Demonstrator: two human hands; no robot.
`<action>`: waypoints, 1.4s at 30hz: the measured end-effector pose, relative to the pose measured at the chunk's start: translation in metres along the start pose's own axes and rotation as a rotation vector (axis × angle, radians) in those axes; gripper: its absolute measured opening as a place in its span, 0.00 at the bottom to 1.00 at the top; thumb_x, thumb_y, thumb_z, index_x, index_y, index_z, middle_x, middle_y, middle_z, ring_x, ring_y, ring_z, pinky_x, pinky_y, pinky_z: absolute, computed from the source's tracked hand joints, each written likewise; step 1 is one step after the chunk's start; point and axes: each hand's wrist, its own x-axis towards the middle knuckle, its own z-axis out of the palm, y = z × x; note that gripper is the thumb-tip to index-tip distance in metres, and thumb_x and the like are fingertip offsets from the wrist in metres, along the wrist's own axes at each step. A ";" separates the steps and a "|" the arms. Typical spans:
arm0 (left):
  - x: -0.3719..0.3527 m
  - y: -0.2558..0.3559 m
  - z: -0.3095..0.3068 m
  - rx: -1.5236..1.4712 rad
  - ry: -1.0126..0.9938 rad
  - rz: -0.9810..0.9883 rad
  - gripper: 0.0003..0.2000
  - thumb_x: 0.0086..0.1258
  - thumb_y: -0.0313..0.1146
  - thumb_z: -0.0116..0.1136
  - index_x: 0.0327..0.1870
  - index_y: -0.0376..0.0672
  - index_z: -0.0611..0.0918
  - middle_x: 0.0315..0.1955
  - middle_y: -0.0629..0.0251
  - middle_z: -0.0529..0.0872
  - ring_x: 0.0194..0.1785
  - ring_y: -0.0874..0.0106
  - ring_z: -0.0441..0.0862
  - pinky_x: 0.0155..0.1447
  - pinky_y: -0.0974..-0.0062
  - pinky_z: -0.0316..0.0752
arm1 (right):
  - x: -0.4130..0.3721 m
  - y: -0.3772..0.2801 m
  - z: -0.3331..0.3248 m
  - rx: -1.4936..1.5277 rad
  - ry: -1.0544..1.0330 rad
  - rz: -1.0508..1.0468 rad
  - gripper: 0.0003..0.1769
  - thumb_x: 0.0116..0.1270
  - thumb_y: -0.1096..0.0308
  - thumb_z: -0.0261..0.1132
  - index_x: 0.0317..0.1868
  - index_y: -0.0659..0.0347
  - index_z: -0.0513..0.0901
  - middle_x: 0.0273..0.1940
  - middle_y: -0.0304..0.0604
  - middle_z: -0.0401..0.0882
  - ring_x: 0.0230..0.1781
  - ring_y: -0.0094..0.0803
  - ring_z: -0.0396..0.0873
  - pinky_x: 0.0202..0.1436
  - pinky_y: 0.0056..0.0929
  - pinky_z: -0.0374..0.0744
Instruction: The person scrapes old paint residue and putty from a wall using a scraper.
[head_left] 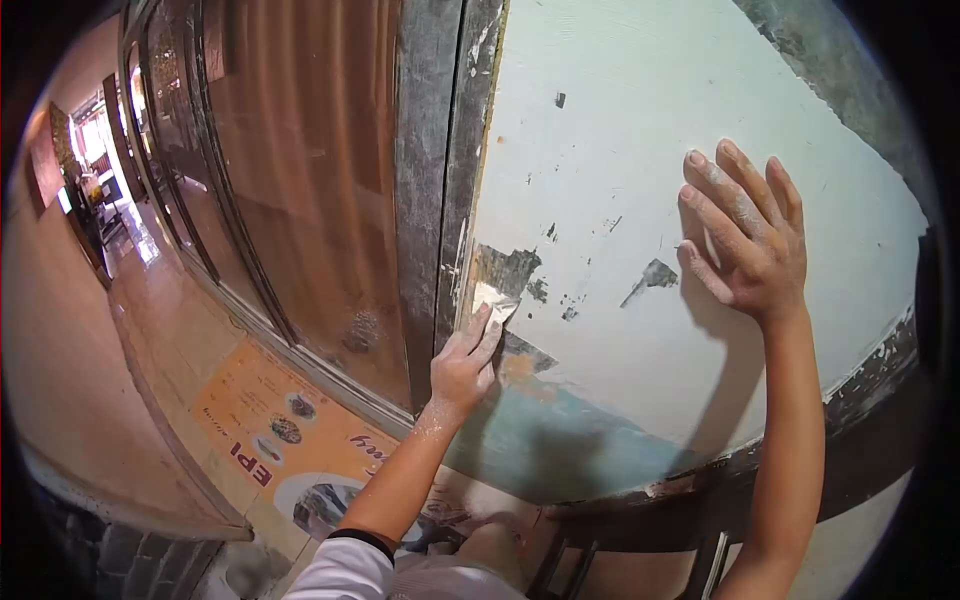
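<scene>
My left hand (465, 368) is closed on a small flat white-smeared piece (494, 303), pressed to the left edge of a white-painted panel (620, 130). Its exact kind is hard to make out. Around it the paint is gone, leaving a dark bare patch (512, 266). White dust clings to my left wrist and fingers. My right hand (757, 240) rests near the panel's right side with fingers spread and holds nothing; its fingertips are dusted white. Between the hands are several small dark chips and a larger bare spot (655, 277).
A dark frame post (428, 150) borders the panel, beside a glass sliding door (310, 180) with a brown curtain behind. An orange printed banner (275, 415) lies on the floor. Dark chair-like bars (575, 570) stand below the panel. A corridor (130, 230) runs off at far left.
</scene>
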 end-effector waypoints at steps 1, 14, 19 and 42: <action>0.001 0.001 -0.001 0.006 -0.018 -0.011 0.29 0.56 0.16 0.59 0.63 0.43 0.85 0.71 0.52 0.78 0.43 0.58 0.87 0.50 0.67 0.83 | 0.001 0.000 0.000 0.002 0.007 -0.006 0.24 0.60 0.54 0.73 0.58 0.41 0.86 0.71 0.29 0.80 0.78 0.32 0.69 0.85 0.47 0.54; 0.028 0.013 -0.004 0.071 0.019 0.029 0.27 0.57 0.20 0.59 0.61 0.48 0.86 0.71 0.60 0.79 0.44 0.62 0.87 0.48 0.68 0.84 | 0.000 0.000 0.001 0.005 0.019 -0.020 0.25 0.58 0.56 0.74 0.59 0.41 0.85 0.71 0.27 0.79 0.77 0.32 0.70 0.85 0.47 0.54; 0.026 0.008 0.002 0.052 0.047 0.053 0.28 0.55 0.21 0.60 0.62 0.47 0.86 0.72 0.60 0.78 0.44 0.61 0.87 0.48 0.67 0.84 | 0.001 0.000 -0.002 0.018 0.012 -0.011 0.25 0.60 0.56 0.73 0.59 0.41 0.85 0.70 0.27 0.80 0.77 0.33 0.71 0.85 0.47 0.54; 0.051 0.029 -0.009 0.015 -0.041 -0.003 0.30 0.55 0.17 0.58 0.64 0.42 0.85 0.73 0.53 0.76 0.53 0.55 0.88 0.56 0.66 0.83 | 0.002 -0.001 -0.002 0.008 0.004 -0.019 0.25 0.59 0.56 0.73 0.59 0.42 0.85 0.71 0.28 0.80 0.77 0.34 0.70 0.85 0.48 0.54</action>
